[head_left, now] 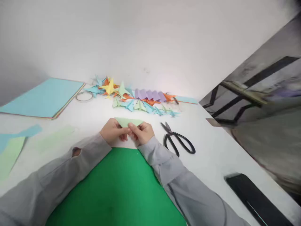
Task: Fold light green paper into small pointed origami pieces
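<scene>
A pale green piece of folded paper [124, 121] is held between both hands above the white table. My left hand [114, 130] pinches its left side, thumb on the near face. From the other side my right hand [142, 131] grips it, thumb and fingers pressed together near the paper's lower middle. The paper looks like a triangle with its long edge at the top; the fingers cover its lower part. Just right of my right hand lie black-handled scissors [174, 135], blades partly apart. Below the hands spreads a green surface [117, 188], with its far edge at the wrists.
Folded paper stars and cranes [109, 88] in several colours line the wall, beside a purple pleated strip [149, 95]. At left are a stack of blue sheets [47, 95], a ring of wire [84, 96] and green paper scraps [11, 153]. A black phone [256, 197] lies at right.
</scene>
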Motion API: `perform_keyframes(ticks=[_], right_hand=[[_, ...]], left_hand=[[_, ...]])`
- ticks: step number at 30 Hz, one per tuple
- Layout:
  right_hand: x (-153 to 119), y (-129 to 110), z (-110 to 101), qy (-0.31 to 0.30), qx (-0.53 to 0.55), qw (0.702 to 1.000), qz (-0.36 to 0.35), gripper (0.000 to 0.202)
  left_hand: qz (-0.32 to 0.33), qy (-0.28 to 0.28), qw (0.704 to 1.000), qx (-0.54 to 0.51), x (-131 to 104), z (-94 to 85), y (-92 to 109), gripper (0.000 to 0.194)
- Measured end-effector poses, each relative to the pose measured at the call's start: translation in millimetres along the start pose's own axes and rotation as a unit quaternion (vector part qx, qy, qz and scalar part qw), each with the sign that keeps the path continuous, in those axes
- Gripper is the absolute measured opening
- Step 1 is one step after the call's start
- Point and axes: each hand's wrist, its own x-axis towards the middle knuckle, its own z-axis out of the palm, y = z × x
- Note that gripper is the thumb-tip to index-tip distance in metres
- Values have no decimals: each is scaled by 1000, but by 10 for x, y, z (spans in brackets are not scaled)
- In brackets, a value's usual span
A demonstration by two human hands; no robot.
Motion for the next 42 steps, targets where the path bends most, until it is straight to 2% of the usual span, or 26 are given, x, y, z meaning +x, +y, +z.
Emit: perform_keyframes(ticks=[3,4,9,16,19,22,25,31,34,42], right_hand=[[11,-17,-5,39,24,999,21,46],[16,-29,-5,28,32,998,37,47],[44,-84,8,60,86,991,80,52],[40,-48,-3,60,91,992,59,58],[17,-45,-17,19,51,997,47,53],[-11,-36,-23,-28,-9,1000,-1,46],[-29,-24,-21,-44,-33,998,-35,44],[-42,-50,-7,-10,-39,999,-32,44],[-44,-70,-6,-7,-11,1000,-20,45],[-13,-93,-41,23,57,998,25,48]], left_hand=[[-3,9,1000,-6,-1,41,30,30],[-2,14,1000,-10,-3,52,38,32],[7,28,999,-18,-11,61,54,34],[1,-4,1000,-31,-1,24,31,34],[-4,-10,999,-41,-3,19,19,32],[6,-32,999,-33,-8,14,12,30],[11,-47,998,-29,-15,16,12,26],[-15,-39,998,-53,-15,30,11,25],[-25,-43,997,-65,-7,28,7,28],[-57,-4,990,-128,-15,30,67,25]])
